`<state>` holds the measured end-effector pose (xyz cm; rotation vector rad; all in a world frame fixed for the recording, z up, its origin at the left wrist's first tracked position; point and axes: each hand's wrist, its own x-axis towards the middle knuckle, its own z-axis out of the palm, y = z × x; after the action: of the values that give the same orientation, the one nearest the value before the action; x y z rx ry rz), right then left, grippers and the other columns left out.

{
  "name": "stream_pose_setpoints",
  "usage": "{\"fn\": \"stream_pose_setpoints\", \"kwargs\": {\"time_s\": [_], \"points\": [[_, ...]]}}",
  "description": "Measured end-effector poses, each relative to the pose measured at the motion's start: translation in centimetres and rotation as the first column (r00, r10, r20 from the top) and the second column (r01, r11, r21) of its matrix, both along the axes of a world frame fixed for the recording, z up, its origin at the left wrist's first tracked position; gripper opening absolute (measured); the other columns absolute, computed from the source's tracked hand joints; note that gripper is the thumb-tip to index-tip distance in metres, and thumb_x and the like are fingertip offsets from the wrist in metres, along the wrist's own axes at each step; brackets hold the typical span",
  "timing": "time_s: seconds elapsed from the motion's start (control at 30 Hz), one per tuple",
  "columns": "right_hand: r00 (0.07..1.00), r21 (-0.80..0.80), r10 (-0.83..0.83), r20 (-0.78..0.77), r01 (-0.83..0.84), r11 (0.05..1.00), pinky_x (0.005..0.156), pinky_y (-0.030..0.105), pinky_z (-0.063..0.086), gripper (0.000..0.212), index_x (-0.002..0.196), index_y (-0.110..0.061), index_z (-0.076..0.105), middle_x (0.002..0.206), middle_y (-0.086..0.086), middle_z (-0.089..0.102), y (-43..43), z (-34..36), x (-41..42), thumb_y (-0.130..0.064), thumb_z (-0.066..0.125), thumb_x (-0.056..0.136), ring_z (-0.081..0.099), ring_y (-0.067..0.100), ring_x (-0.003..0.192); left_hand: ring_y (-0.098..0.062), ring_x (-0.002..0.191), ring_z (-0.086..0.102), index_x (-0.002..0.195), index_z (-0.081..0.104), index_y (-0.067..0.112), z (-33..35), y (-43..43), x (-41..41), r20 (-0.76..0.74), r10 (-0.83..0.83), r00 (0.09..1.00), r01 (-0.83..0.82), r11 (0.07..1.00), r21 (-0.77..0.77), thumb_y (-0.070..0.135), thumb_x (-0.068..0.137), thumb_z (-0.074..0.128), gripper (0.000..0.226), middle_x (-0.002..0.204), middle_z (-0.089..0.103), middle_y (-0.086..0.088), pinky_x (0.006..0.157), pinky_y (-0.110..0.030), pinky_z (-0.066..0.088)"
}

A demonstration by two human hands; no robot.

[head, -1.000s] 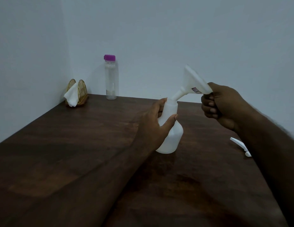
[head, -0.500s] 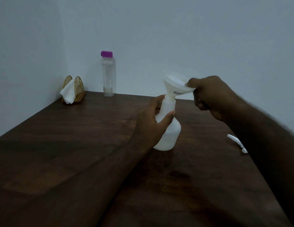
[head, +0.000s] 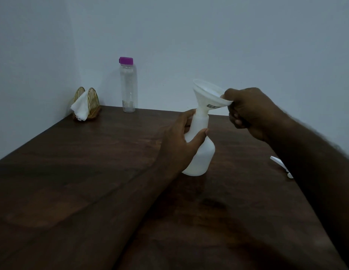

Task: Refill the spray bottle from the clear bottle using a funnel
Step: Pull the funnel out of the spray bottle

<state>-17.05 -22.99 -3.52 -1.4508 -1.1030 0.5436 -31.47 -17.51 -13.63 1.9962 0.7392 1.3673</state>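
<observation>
My left hand (head: 181, 141) curled around the neck of the smooth white plastic spray bottle (head: 201, 156), which stood on the table (head: 92, 172). My right hand (head: 249, 112) pinched the rim of the white cone-shaped funnel (head: 206, 94). Its thin end sat in the bottle's mouth, just above my left thumb. The tall clear bottle (head: 128, 86) with a purple cap (head: 126, 60) stood far past my left hand, by the plain pale wall (head: 228, 36). The table was dark, streaky wood.

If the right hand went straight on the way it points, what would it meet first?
The funnel, whose rim the right hand pinches; beyond it probably only the wall, though depth is unclear.
</observation>
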Motion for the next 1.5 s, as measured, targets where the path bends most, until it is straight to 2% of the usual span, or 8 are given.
{"fn": "stream_pose_setpoints", "kwargs": {"time_s": [0.27,0.43,0.57,0.7,0.9,1.03,1.17,1.5], "points": [[1.000,0.030,0.005,-0.021,-0.004,1.000,0.042,0.022,0.022,0.031,0.056,-0.011,0.041,0.042,0.002,0.031,0.2,0.1,-0.2,-0.011,0.055,0.083,0.028,0.016,0.036,0.010,0.093,0.048,0.137,0.045,0.020,-0.1,0.1,0.1,-0.011,0.005,1.000,-0.005,1.000,-0.003,0.032,0.088,0.068,0.056,0.124,0.056,0.009,0.073,0.007,0.036],[1.000,0.019,-0.015,-0.002,0.015,1.000,0.042,0.020,0.023,0.029,0.057,-0.011,0.043,0.041,0.001,0.034,0.5,0.1,-0.1,-0.013,0.055,0.083,0.031,0.017,0.037,0.005,0.100,0.049,0.138,0.045,0.020,-0.1,0.1,0.1,-0.005,0.005,1.000,-0.005,1.000,-0.011,0.032,0.088,0.067,0.056,0.130,0.057,0.004,0.075,0.007,0.036],[0.984,-0.146,0.050,0.172,-0.025,0.989,0.044,0.024,0.032,0.032,0.059,-0.009,0.050,0.047,0.003,0.047,0.1,0.6,0.2,-0.022,0.056,0.087,0.043,0.019,0.042,0.002,0.103,0.049,0.138,0.045,0.020,0.0,0.1,0.1,-0.012,0.011,1.000,-0.011,1.000,-0.015,0.032,0.088,0.067,0.056,0.133,0.057,0.002,0.074,0.003,0.038],[0.954,-0.154,0.079,0.289,-0.035,0.987,0.047,0.028,0.041,0.032,0.078,-0.001,0.064,0.062,0.007,0.063,-0.7,1.5,0.6,-0.026,0.053,0.095,0.054,0.018,0.047,0.002,0.103,0.049,0.138,0.045,0.019,0.1,0.0,0.0,-0.015,0.017,1.000,-0.017,1.000,-0.008,0.032,0.088,0.068,0.056,0.131,0.057,0.003,0.075,0.008,0.035],[0.995,-0.014,0.053,0.085,-0.052,0.999,0.042,0.024,0.037,0.031,0.068,-0.006,0.056,0.055,0.005,0.057,-1.6,1.6,2.0,-0.016,0.044,0.095,0.047,0.017,0.043,0.007,0.096,0.048,0.139,0.042,0.022,0.1,-0.2,0.0,-0.019,0.002,1.000,-0.003,1.000,-0.022,0.032,0.088,0.067,0.058,0.120,0.048,0.015,0.072,0.004,0.038],[0.993,-0.139,0.071,0.094,-0.058,0.989,0.043,0.026,0.037,0.031,0.065,-0.008,0.054,0.055,0.005,0.055,-1.3,-0.3,2.4,-0.017,0.047,0.094,0.048,0.019,0.047,0.019,0.090,0.051,0.137,0.046,0.020,0.1,-0.3,-0.1,0.001,0.006,1.000,-0.006,1.000,-0.005,0.030,0.088,0.067,0.054,0.115,0.050,0.017,0.074,0.006,0.038],[0.996,-0.076,0.088,-0.024,-0.090,0.993,0.043,0.025,0.036,0.032,0.066,-0.010,0.052,0.056,0.003,0.053,-1.3,-0.6,2.7,-0.015,0.042,0.096,0.046,0.015,0.046,0.009,0.092,0.051,0.139,0.044,0.021,0.2,-0.2,-0.1,-0.020,0.009,1.000,-0.009,1.000,-0.007,0.032,0.088,0.067,0.057,0.118,0.050,0.017,0.073,0.006,0.037],[0.993,-0.066,0.108,-0.051,-0.111,0.992,0.044,0.024,0.036,0.026,0.066,-0.012,0.051,0.054,0.001,0.050,-1.3,-1.4,3.2,-0.018,0.047,0.091,0.045,0.015,0.047,0.006,0.096,0.050,0.140,0.042,0.021,0.0,0.1,0.0,-0.037,0.023,0.999,-0.023,1.000,0.000,0.033,0.088,0.067,0.059,0.131,0.055,0.006,0.072,0.004,0.037]]}}
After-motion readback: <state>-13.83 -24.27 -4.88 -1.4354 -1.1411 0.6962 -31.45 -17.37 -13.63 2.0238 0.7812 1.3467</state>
